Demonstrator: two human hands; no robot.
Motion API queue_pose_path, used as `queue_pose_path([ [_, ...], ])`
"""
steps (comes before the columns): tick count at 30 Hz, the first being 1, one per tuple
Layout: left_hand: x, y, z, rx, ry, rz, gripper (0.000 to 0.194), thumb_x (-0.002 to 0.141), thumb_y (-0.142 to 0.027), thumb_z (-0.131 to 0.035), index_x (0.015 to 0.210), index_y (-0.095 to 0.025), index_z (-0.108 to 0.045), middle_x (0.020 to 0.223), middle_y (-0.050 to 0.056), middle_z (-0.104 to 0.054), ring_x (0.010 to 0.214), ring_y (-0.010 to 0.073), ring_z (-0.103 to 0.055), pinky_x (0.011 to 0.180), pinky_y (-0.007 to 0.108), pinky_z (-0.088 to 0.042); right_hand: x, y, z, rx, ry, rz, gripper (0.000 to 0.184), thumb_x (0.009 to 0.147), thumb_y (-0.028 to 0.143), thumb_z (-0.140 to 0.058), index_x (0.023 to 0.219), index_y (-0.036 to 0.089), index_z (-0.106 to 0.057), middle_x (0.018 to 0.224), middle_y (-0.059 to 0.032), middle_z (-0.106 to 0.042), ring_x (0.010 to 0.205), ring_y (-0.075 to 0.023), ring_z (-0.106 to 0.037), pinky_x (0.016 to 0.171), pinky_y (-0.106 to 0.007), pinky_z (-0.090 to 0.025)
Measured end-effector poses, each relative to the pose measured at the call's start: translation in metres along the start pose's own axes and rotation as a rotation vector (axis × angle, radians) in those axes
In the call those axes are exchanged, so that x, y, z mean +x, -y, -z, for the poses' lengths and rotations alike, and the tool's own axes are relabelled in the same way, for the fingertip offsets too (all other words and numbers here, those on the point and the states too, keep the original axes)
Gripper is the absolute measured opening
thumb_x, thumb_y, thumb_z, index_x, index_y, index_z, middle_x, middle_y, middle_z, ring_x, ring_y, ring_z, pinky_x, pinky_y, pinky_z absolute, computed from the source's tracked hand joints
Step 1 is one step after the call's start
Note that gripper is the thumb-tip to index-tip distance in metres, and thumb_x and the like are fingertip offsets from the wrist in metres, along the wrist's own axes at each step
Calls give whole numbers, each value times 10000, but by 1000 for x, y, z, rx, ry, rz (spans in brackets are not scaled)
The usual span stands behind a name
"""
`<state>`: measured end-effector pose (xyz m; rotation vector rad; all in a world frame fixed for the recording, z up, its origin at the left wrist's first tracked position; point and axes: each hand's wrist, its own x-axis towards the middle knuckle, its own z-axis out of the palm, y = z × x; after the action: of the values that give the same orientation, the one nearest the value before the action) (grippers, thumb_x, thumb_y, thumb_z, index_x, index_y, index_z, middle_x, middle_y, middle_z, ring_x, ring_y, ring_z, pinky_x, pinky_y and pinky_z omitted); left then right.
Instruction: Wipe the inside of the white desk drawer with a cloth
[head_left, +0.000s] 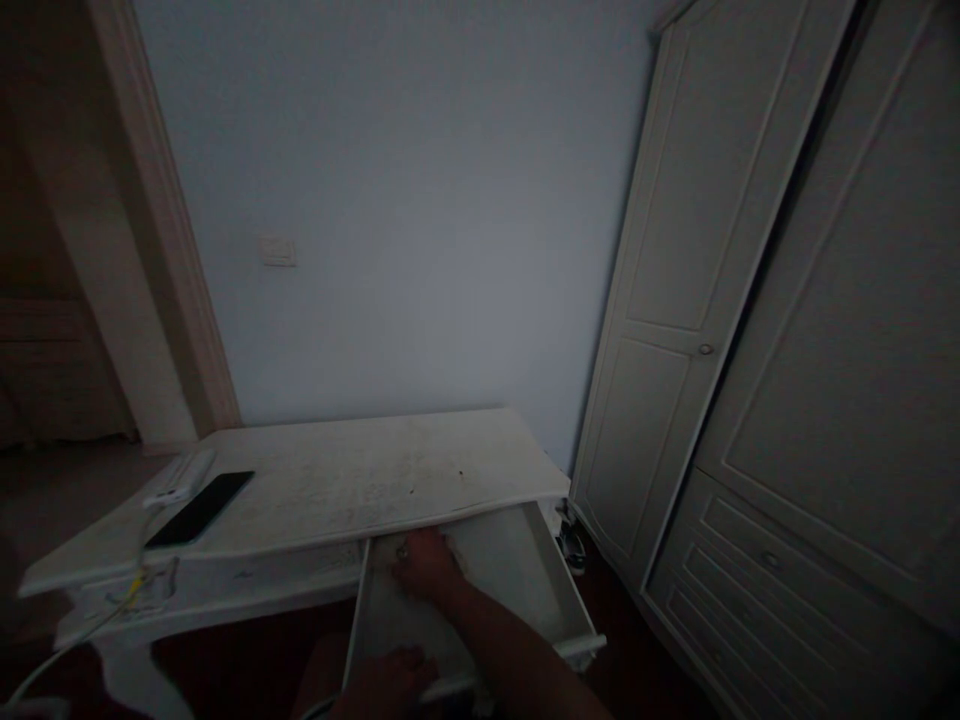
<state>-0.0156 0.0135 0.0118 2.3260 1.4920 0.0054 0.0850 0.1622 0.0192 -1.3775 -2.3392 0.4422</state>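
The wardrobe (682,220) stands to the right of the white desk (337,470). The drawer (517,575) extends from the desk's right front section. The right hand (429,566) is inside the drawer, toward the rear left; fingers curled, grasp indeterminable. The left hand (394,675) is at the drawer's front left; finger state indeterminable. A dark phone (201,508) lies on the desk's left end.
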Motion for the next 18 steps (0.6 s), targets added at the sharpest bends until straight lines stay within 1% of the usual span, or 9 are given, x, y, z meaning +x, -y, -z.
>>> queue_pose_path([
  [3, -1, -5, 7, 50, 68, -3, 428, 898, -359, -586, 1302, -302, -716, 1336, 110, -732, 1215, 355, -697, 1014, 462, -557, -1, 6, -2, -5, 41, 81, 729, 804, 384, -796, 1468, 171, -584, 1497, -176, -606, 1389, -369, -548, 1176, -500, -421],
  [6, -4, -7, 11, 46, 50, -11, 429, 890, -359, -606, 1302, -304, -711, 1326, 105, -736, 1217, 349, -692, 1024, 455, -556, -8, 1, 3, -9, 74, 194, 842, 747, 384, -855, 1509, 223, -534, 1571, -137, -540, 1433, -352, -492, 1192, -485, -403],
  [8, -5, -6, 8, 34, 19, -17, 425, 877, -342, -614, 1288, -303, -716, 1333, 104, -734, 1210, 358, -692, 1030, 478, -557, -13, -4, 8, -20, 127, 299, 817, 732, 397, -879, 1472, 256, -561, 1531, -110, -568, 1394, -340, -516, 1167, -473, -427],
  [10, -3, -2, 2, 16, -7, -22, 428, 878, -323, -618, 1296, -316, -713, 1393, 98, -711, 1267, 367, -664, 1084, 496, -531, -19, -7, 11, -39, 194, 393, 748, 737, 398, -891, 1413, 254, -605, 1449, -101, -618, 1323, -331, -562, 1132, -453, -454],
  [12, 2, 4, -7, 23, -21, -15, 474, 879, -304, -633, 1349, -332, -687, 1501, 88, -650, 1380, 373, -591, 1170, 505, -468, -25, -9, 12, -67, 253, 470, 675, 772, 366, -881, 1385, 245, -625, 1401, -96, -647, 1283, -312, -590, 1110, -421, -466],
  [14, 7, 15, -19, 79, -57, -48, 515, 866, -291, -672, 1378, -349, -668, 1552, 72, -611, 1429, 365, -552, 1206, 486, -433, -28, -11, 9, -94, 295, 553, 597, 822, 314, -848, 1373, 228, -634, 1382, -98, -667, 1274, -295, -605, 1113, -402, -455],
  [15, 10, 22, -25, 129, -113, -96, 515, 860, -276, -692, 1367, -361, -672, 1527, 59, -634, 1406, 346, -576, 1191, 454, -446, -29, -11, 6, -105, 315, 596, 569, 838, 286, -832, 1369, 222, -637, 1377, -98, -675, 1267, -287, -615, 1115, -396, -448],
  [16, 12, 30, -31, 189, -199, -170, 505, 856, -262, -712, 1347, -379, -679, 1467, 38, -678, 1347, 314, -622, 1151, 406, -474, -29, -11, 3, -113, 334, 638, 554, 844, 259, -822, 1365, 219, -639, 1371, -96, -685, 1258, -280, -625, 1117, -391, -442],
  [18, 14, 46, -42, 331, -486, -350, 467, 882, -255, -731, 1319, -408, -678, 1304, -11, -754, 1178, 234, -694, 1035, 301, -512, -28, -12, -5, -121, 364, 709, 519, 846, 220, -810, 1339, 219, -649, 1345, -82, -710, 1240, -266, -645, 1101, -371, -443],
])
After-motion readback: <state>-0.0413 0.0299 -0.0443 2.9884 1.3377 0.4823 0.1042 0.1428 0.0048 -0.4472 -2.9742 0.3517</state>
